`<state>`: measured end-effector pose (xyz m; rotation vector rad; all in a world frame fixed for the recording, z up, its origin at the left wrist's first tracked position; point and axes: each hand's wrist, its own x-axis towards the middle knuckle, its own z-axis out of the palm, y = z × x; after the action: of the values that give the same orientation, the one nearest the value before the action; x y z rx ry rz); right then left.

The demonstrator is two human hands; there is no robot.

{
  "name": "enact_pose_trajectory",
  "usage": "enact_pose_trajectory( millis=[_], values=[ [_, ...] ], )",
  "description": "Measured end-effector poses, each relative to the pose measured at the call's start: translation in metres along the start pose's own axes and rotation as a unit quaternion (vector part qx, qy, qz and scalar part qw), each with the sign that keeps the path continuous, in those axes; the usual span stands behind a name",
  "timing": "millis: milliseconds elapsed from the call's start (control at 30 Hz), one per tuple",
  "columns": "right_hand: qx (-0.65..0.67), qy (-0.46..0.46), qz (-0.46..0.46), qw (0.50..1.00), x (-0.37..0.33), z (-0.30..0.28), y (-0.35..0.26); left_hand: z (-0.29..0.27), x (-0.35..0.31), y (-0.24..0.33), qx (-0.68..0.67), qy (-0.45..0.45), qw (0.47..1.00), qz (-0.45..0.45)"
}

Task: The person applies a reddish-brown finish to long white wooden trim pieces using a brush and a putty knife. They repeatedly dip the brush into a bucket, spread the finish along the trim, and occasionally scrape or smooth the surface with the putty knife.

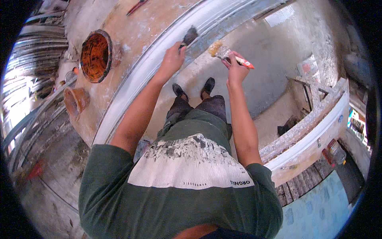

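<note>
Forward on outstretched arms (145, 97), left grip (173, 58) closes round a dark tool (190, 36), right grip (236, 70) round a paintbrush (223, 51).

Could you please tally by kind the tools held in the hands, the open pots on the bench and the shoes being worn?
Held tools: 2 (brush, dark tool)
Pots: 2 (large pot, small pot)
Shoes: 2 (left shoe, right shoe)
Total: 6
</note>
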<state>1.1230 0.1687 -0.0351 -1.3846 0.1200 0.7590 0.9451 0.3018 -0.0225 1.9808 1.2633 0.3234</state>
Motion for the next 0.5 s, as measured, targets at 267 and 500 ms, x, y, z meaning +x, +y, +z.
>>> enact_pose_trajectory(
  millis=[267, 500],
  values=[
    [-0.178, -0.07, -0.16, 0.968, 0.001, 0.003, -0.003, 0.047, 0.099, 0.075, -0.03, 0.013, 0.996, 0.078],
    [-0.24, -0.162, -0.192, 0.938, -0.037, 0.03, 0.014, -0.091, -0.078, -0.038, -0.068, -0.006, 0.998, 0.014]
  ],
)
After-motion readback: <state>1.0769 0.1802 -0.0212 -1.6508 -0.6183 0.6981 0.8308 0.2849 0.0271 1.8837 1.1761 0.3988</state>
